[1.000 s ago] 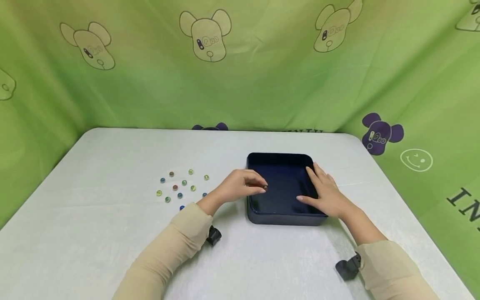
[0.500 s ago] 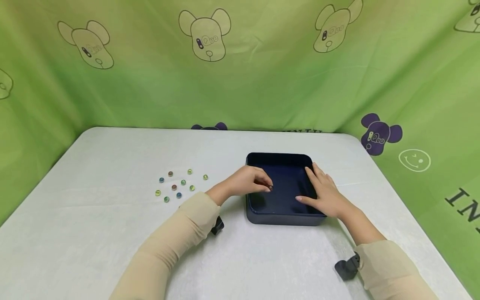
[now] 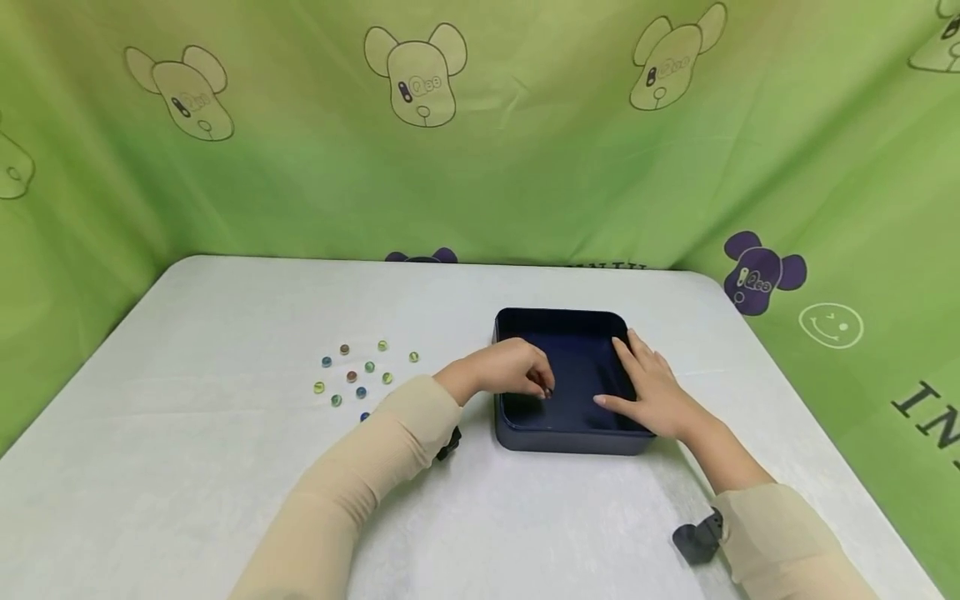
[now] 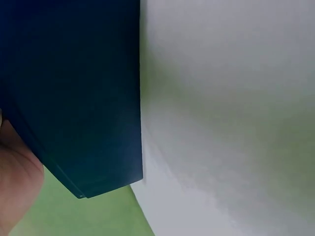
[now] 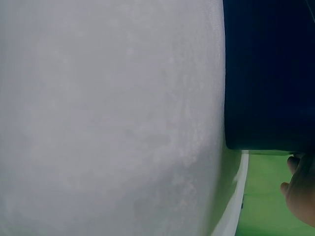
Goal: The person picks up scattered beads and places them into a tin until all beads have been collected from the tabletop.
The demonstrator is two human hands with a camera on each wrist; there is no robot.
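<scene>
A dark blue square box [image 3: 573, 441] without a lid stands on the white table. My left hand [image 3: 513, 367] reaches over its left wall and pinches a small dark marble [image 3: 548, 392] between thumb and fingertips, inside the box. My right hand [image 3: 651, 390] rests on the box's right rim, fingers spread and thumb over the inside. In the left wrist view the box's side [image 4: 88, 98] fills the upper left, with part of the left hand [image 4: 17, 179] at the edge. The right wrist view has the box's outer wall [image 5: 268, 73] and the right hand's fingers [image 5: 301, 189].
Several glass marbles [image 3: 352, 377] in green, blue, yellow and reddish brown lie scattered on the table [image 3: 225, 333] to the left of the box. A blue marble [image 3: 364, 416] lies close by my left sleeve. Green printed cloth [image 3: 525, 167] hangs behind the table.
My left hand has moved right and down, from the box's left rim to inside it, with the marble pinched. My right hand has stayed on the right rim.
</scene>
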